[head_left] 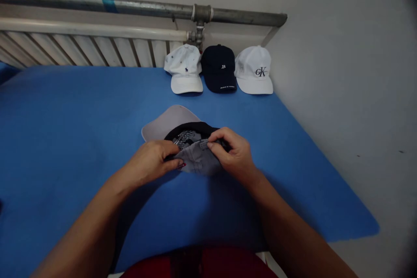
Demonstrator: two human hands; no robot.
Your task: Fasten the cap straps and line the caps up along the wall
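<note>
A grey baseball cap (198, 160) lies before me on the blue surface, its opening facing up and its light grey brim (171, 122) pointing away to the left. Inside it a dark sweatband and printed lining show. My left hand (156, 156) pinches the cap's left edge between thumb and fingers, beside a small red mark. With thumb and forefinger closed, my right hand (233, 150) grips the rim near the back strap. Part of the cap's right side is hidden behind that hand.
Along the back edge stand a white cap with a small horse logo (186, 69), a black cap (219, 69) and a white cap with CK letters (254, 70). Behind the blue-covered table (81, 139) are a radiator (97, 47) and a metal pipe (146, 8). A wall (352, 95) borders the right side.
</note>
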